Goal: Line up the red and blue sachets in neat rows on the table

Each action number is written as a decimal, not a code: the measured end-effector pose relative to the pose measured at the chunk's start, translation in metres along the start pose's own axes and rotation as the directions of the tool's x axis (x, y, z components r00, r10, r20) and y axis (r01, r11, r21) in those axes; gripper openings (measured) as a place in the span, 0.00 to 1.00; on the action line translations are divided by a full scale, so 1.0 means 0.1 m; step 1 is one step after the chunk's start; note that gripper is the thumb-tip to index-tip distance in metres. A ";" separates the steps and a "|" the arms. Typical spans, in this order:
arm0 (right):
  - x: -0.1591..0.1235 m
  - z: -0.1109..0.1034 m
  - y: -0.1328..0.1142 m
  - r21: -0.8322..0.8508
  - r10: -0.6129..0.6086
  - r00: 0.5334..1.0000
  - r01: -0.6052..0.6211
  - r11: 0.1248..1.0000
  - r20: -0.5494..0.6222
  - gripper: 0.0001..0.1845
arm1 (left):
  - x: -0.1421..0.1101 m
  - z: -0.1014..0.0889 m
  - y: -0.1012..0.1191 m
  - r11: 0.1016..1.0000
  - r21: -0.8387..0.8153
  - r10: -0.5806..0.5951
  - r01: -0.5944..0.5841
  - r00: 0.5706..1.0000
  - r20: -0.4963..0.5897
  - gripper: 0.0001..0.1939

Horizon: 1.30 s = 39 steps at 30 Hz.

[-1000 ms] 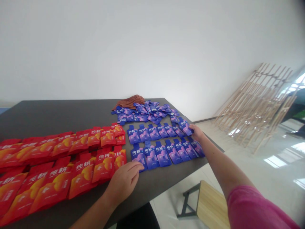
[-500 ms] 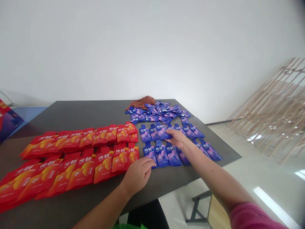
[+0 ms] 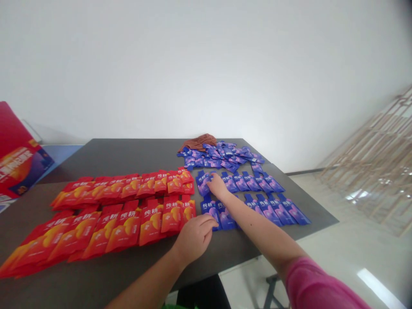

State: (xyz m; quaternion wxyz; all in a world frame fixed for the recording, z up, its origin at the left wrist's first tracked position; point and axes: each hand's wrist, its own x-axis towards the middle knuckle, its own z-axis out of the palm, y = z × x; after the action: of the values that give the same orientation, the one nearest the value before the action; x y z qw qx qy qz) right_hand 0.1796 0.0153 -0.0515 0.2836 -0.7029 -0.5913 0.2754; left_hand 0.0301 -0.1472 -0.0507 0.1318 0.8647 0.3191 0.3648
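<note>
Blue-purple spouted-shape pouches lie in two rows on the dark table [image 3: 128, 281]. My right hand [image 3: 217, 186] reaches across to the left end of the back row, its fingers closed on a blue pouch [image 3: 202, 183] there. Part of the row behind the hand and forearm is hidden. By the lower left corner of the leftmost front-row blue pouch [image 3: 210, 210] rests my left hand [image 3: 195, 238], fingers curled together; whether anything is inside them is hidden. Just left of it, red pouches [image 3: 149, 221] with orange fruit pictures lie overlapping in two rows.
Behind the blue rows is a loose heap of blue pouches [image 3: 225, 154] beside a brown cloth [image 3: 200, 142]. At far left stands a red and blue printed box [image 3: 16, 154]. A wooden pole rack [image 3: 376, 154] leans at the right, beyond the table edge.
My right hand has moved left along the back blue row with a pouch, from its right end to its left end. My left hand stays by the front pouch. The view has turned left.
</note>
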 end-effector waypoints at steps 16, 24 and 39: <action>0.77 -0.89 0.40 -0.628 -0.098 0.987 -0.005 0.778 -0.130 0.21 | -0.02 0.04 0.01 0.997 -0.070 -0.037 0.039 0.999 0.033 0.15; 1.15 -0.77 0.47 -0.775 -0.050 0.997 0.074 0.627 0.055 0.19 | -0.02 0.05 0.01 0.998 -0.047 -0.050 0.052 0.998 0.046 0.14; 1.00 -1.26 0.24 -0.776 -0.153 0.988 0.100 0.623 0.004 0.19 | -0.01 0.07 0.01 0.996 -0.059 -0.059 0.062 0.997 0.053 0.14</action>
State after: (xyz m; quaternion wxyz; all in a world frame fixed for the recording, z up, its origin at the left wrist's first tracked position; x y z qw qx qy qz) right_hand 0.3019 0.1019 0.0126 -0.0081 -0.7213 -0.6909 -0.0472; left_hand 0.0352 -0.1491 -0.0560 0.1773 0.8592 0.3305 0.3479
